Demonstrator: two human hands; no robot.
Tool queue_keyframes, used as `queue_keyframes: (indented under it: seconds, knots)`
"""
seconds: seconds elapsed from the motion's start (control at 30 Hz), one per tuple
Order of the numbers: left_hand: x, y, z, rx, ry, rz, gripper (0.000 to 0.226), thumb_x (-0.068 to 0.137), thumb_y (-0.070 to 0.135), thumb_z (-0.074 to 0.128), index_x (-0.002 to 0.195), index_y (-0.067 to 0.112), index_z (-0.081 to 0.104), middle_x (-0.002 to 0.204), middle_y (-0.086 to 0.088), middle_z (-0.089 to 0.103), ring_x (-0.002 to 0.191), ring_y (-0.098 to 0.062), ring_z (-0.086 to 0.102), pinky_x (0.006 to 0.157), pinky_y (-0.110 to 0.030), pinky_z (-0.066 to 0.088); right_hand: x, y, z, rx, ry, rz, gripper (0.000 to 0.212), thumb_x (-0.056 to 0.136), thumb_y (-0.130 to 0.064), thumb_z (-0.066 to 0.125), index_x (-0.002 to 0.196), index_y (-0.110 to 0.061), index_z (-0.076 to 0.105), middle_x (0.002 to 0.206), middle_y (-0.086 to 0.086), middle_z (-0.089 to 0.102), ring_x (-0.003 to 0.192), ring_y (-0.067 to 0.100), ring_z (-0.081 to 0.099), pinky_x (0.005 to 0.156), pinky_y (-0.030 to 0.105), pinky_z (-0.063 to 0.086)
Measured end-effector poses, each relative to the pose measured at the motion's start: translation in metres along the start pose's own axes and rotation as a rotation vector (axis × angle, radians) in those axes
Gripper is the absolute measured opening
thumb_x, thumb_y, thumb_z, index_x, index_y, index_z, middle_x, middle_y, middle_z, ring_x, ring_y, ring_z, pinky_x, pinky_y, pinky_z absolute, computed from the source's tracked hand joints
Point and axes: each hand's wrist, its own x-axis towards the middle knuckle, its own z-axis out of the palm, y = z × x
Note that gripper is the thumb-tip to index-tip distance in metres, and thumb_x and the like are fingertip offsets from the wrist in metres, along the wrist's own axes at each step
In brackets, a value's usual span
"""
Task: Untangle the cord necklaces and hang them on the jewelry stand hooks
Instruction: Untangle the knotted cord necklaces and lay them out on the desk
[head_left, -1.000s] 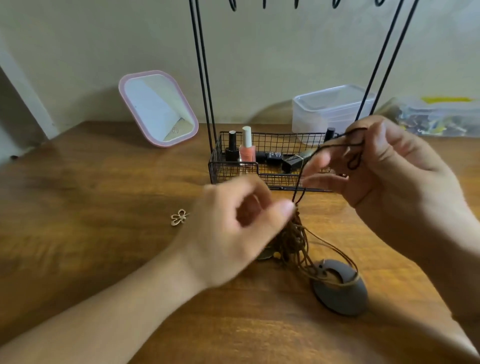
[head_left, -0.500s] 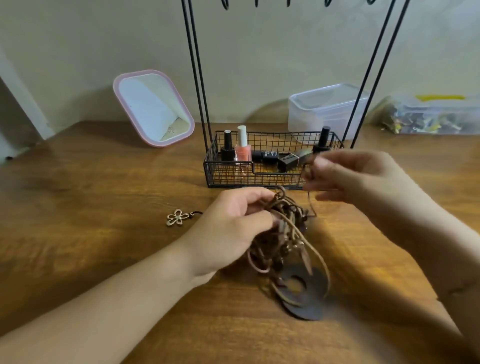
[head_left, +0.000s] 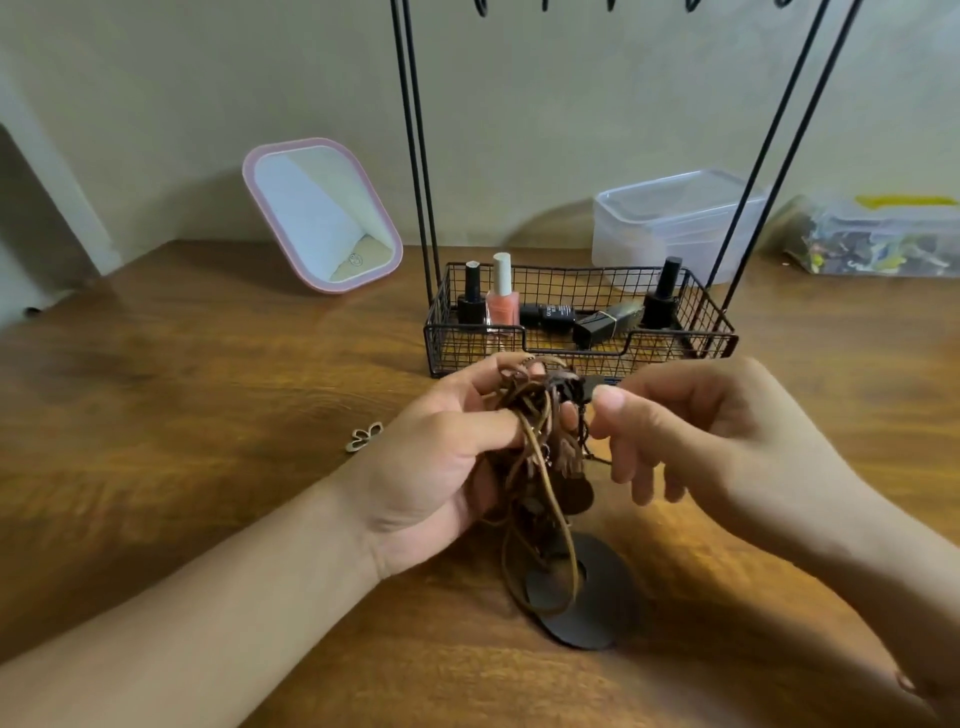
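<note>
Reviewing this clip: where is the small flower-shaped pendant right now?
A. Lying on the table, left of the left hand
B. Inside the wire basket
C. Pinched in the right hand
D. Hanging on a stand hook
A: the flower-shaped pendant lies flat on the wooden table, apart from the left hand, which grips the tangled cord necklaces.

A single head-worn wide-angle camera looks forward and down across a wooden table, close above the left hand and right hand at centre frame; the jewelry stand rises beyond them, cropped by the upper edge.
</note>
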Motion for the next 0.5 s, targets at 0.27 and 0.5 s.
queue_keyframes:
  seconds: [0.27,0.5]
  knots:
    - [-0.001,0.003,-0.004,0.184,0.007,-0.073,0.027,0.087,-0.005,0.041,0.095,0.009,0.063,0.085,-0.013,0.067,0.077,-0.021,0.066,0.071,-0.036,0.056,0.0,-0.002,-0.005,-0.052,-0.031,-0.02,0.034,0.094,-0.027,0.057,0.063,-0.017,0.064,0.058,0.001,0.067,0.05,0.007,0.062,0.049,0.011,0.044]
    - [0.008,0.009,-0.008,0.776,0.194,0.065,0.027,0.092,0.042,0.052,0.087,0.019,0.065,0.082,0.01,0.062,0.095,-0.014,0.062,0.071,-0.027,0.045,0.004,-0.004,-0.017,0.065,0.043,-0.02,0.025,0.08,-0.025,0.049,0.066,-0.011,0.064,0.061,0.012,0.069,0.053,0.023,0.064,0.051,0.032,0.053]
